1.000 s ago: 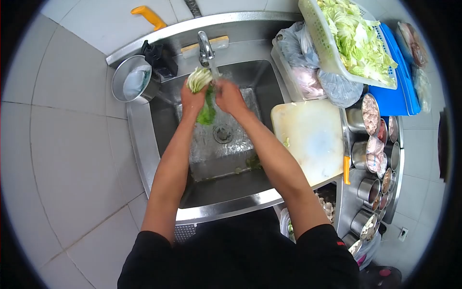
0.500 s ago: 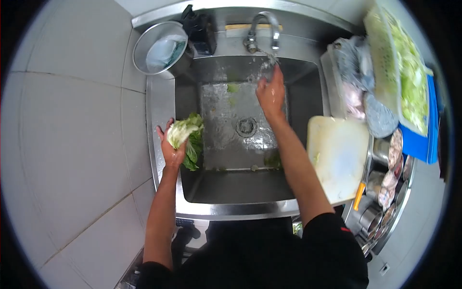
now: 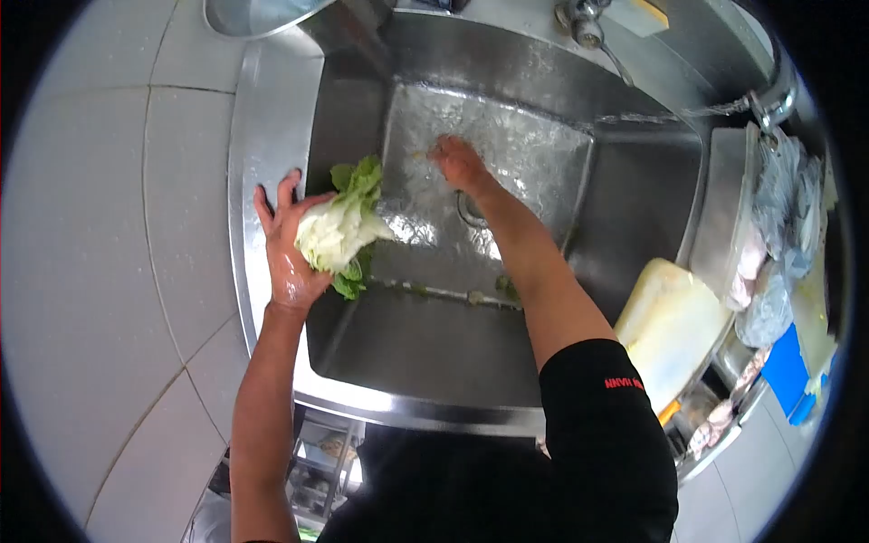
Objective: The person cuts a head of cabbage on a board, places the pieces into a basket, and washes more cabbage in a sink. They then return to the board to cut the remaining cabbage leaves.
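Observation:
My left hand (image 3: 294,249) holds a bunch of leafy greens (image 3: 333,237) with a pale cut base, over the left rim of the steel sink (image 3: 425,339). Some of its fingers are spread past the rim. My right hand (image 3: 460,165) is low in the sink, above the drain (image 3: 471,210), in splashing water; its fingertips are blurred and what they hold, if anything, cannot be made out. Water runs from the tap spout (image 3: 774,101) at the upper right.
A cutting board (image 3: 674,326) lies right of the sink, near plastic bags (image 3: 786,217) and a clear container (image 3: 724,213). A metal pot (image 3: 258,14) stands at the upper left. The tap handle (image 3: 587,32) is behind the sink. Green scraps (image 3: 507,288) lie in the sink.
The view has shifted and turned. My right hand has left the tap stream and dropped into the sink. My left hand still holds the greens, their pale base now facing more toward me.

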A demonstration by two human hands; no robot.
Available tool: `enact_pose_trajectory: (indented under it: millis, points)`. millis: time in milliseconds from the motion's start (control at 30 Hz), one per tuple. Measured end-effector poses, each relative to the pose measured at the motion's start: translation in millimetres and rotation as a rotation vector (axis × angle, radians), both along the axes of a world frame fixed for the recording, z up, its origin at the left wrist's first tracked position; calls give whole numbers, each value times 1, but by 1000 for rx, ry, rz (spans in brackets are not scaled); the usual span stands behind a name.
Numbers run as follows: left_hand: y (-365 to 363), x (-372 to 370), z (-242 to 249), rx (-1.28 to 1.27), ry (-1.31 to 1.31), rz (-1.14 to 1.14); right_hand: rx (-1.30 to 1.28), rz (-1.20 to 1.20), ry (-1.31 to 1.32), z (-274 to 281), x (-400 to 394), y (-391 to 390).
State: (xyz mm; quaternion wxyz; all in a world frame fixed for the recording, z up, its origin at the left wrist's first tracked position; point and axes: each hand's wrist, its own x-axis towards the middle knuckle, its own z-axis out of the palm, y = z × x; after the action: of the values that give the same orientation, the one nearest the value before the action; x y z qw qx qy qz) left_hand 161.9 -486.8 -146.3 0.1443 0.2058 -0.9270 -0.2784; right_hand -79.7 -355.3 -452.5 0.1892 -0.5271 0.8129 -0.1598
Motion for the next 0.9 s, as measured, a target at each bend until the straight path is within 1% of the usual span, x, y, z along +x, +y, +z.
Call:
enact_pose_trajectory:
  millis: [33,67,100,167,233,300,367,400,467,500,567,600,667,700,767,800,867,900]
  points:
    - [2,-1,1,-33,-47,18,-50,-1,-87,-34,26,29]
    - [3,-1,2,-17,-26,23,-249,-297,-649,-104,42,62]
    - [2,0,2,-5,-1,28,-162,-342,-520,-66,41,89]
    - [3,2,3,-39,-34,16,34,-419,-278,25,39,144]
    - [2,6,-3,-44,-1,10,87,-722,-101,38,56,206]
    - [4,6,-2,-27,22,10,347,-386,251,10,80,290]
    - [3,6,-1,-43,-27,15,599,-716,-84,33,100,301]
    - [4,7,-2,-41,-28,19,602,-713,-83,39,114,305]
    - [4,5,-6,-65,35,19,519,-957,-103,41,135,296]
    - [4,7,-7,-63,25,21,526,-953,-110,42,145,288]
    - [3,7,-8,-78,39,18,797,-1089,-101,46,170,268]
    - [4,7,-8,-84,36,12,794,-1092,-110,46,179,257]
    - [4,7,-7,-87,36,10,828,-1025,-302,46,197,222]
    - [4,6,-7,-82,35,19,815,-1016,-314,54,207,201]
    - [3,8,-6,-77,17,7,931,-606,-418,72,225,169]
    - [3,8,-5,-86,13,13,924,-597,-421,55,235,168]
    - [4,6,-4,-77,31,16,843,-17,-514,18,249,164]
    - [4,7,-4,-80,35,15,840,-18,-511,14,248,155]
